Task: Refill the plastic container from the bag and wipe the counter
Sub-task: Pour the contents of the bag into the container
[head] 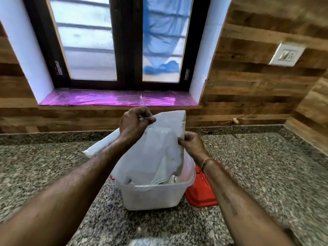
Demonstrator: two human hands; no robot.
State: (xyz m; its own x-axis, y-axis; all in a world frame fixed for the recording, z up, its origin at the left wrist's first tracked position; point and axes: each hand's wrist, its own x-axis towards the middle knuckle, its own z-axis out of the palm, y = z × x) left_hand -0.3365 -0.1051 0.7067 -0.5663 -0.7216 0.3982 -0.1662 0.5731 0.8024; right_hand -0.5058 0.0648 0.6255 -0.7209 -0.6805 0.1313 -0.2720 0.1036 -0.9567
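Note:
A translucent white plastic bag [156,148] is held upended, its lower end down inside a clear plastic container [152,196] on the granite counter [53,166]. My left hand [133,125] pinches the bag's upper left part. My right hand [191,142] pinches its right edge, a little lower. What lies inside the container is mostly hidden by the bag.
A red lid [202,190] lies on the counter right behind the container, to its right. A wood-panelled wall with a window and a pink-lined sill [117,99] rises behind. A wall socket [286,54] sits at upper right. The counter turns a corner at far right.

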